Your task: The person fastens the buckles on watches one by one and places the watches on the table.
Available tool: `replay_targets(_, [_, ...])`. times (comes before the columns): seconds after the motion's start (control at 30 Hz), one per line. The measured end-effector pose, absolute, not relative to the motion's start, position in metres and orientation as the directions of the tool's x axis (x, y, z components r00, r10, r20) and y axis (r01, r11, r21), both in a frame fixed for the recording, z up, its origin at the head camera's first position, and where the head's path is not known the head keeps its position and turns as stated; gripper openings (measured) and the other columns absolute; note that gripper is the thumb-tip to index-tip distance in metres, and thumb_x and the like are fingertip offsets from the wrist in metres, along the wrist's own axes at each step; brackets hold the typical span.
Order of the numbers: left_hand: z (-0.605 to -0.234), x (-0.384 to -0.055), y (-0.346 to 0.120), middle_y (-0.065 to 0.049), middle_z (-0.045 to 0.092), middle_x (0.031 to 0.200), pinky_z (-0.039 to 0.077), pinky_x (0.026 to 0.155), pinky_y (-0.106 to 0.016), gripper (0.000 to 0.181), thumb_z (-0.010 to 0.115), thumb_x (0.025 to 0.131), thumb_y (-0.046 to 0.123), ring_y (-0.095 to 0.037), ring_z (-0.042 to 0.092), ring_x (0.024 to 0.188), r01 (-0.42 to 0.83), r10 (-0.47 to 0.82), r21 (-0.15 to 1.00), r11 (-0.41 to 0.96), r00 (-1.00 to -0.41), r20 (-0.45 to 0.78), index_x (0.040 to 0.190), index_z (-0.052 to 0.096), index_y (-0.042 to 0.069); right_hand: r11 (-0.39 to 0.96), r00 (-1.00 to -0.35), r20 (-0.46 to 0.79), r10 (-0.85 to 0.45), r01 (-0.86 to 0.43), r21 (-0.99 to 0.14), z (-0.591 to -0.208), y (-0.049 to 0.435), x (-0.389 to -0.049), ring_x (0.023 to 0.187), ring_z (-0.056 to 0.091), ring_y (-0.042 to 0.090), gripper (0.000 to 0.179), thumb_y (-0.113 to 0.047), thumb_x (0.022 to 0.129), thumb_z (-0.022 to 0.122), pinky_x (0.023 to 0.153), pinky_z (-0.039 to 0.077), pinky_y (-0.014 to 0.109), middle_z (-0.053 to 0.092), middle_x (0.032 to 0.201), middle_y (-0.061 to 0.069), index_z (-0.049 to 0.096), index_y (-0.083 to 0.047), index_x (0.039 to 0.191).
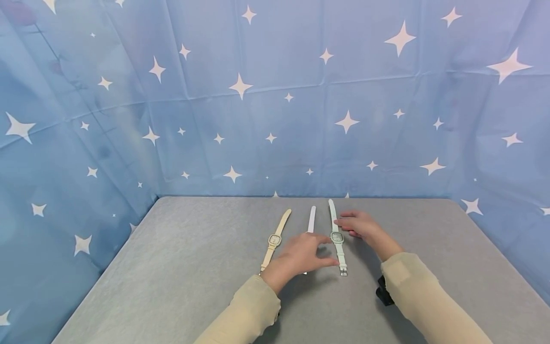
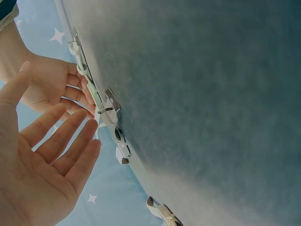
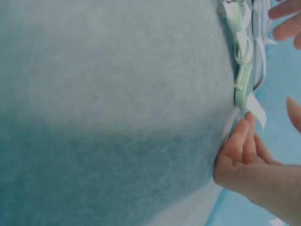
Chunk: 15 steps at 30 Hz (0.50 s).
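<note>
Three wristwatches lie unbuckled and lengthwise on the table. At the right is a mint-green watch, in the middle a white watch, at the left a cream watch. My left hand hovers across the white watch and hides its middle; its spread fingers and thumb point at the mint watch. Beside the mint watch's upper strap is my right hand, fingertips at the strap's edge; whether they touch it I cannot tell. The left wrist view shows the left palm holding nothing.
A grey cloth-like surface covers the table. Behind and at the sides hangs a blue curtain with white stars. A black device sits under the right sleeve.
</note>
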<state>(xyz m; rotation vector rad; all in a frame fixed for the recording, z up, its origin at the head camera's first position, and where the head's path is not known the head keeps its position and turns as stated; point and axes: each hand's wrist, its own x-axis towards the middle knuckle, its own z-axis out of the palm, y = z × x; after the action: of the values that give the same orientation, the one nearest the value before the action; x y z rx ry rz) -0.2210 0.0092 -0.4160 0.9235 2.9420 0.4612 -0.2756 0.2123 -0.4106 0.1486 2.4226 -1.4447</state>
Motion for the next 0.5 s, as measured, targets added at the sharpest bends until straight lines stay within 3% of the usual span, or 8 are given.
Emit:
replay_targets(0.13, [-0.4166,-0.2209,0.0082,0.013,0.069,0.124,0.054,0.086,-0.026,0.058,0.068,0.084,0.065,-0.007,0.065,0.111,0.558,0.566,0.297,0.775,-0.822,0.065,0.13,0.066,0.03,0.52,-0.944,-0.323,-0.071,0.241,-0.819,-0.41,0.2078,-0.2753,0.12,0.059,0.033,0.062,-0.025,0.098,0.062,0.077,0.049,0.026,0.056,0.137,0.026,0.039,0.006,0.147])
replay_targets(0.23, [-0.4166,-0.2202,0.0074,0.014,0.069,0.124,0.054,0.087,-0.026,0.057,0.067,0.084,0.066,-0.006,0.065,0.112,0.553,0.564,0.305,0.775,-0.824,0.062,0.13,0.065,0.031,0.529,-0.946,-0.315,-0.071,0.232,-0.816,-0.4108,0.2063,-0.2755,0.125,0.055,0.037,0.058,-0.025,0.098,0.061,0.079,0.047,0.027,0.054,0.139,0.027,0.044,0.005,0.145])
replay_targets(0.37, [-0.4164,-0.2195,0.0061,0.014,0.069,0.124,0.054,0.087,-0.026,0.057,0.068,0.084,0.065,-0.006,0.065,0.114,0.549,0.559,0.306,0.778,-0.827,0.062,0.13,0.065,0.032,0.525,-0.95,-0.306,-0.067,0.227,-0.82,-0.4116,0.2058,-0.2754,0.118,0.057,0.033,0.055,-0.026,0.098,0.061,0.077,0.047,0.028,0.058,0.132,0.023,0.048,0.004,0.142])
replay_targets(0.5, [-0.4165,-0.2194,0.0053,0.015,0.068,0.126,0.054,0.088,-0.025,0.058,0.068,0.084,0.065,-0.006,0.064,0.116,0.552,0.56,0.298,0.779,-0.826,0.065,0.131,0.065,0.031,0.512,-0.951,-0.306,-0.051,0.238,-0.826,-0.4107,0.2051,-0.2747,0.1,0.059,0.019,0.053,-0.028,0.099,0.061,0.074,0.047,0.027,0.064,0.113,0.01,0.05,0.004,0.14])
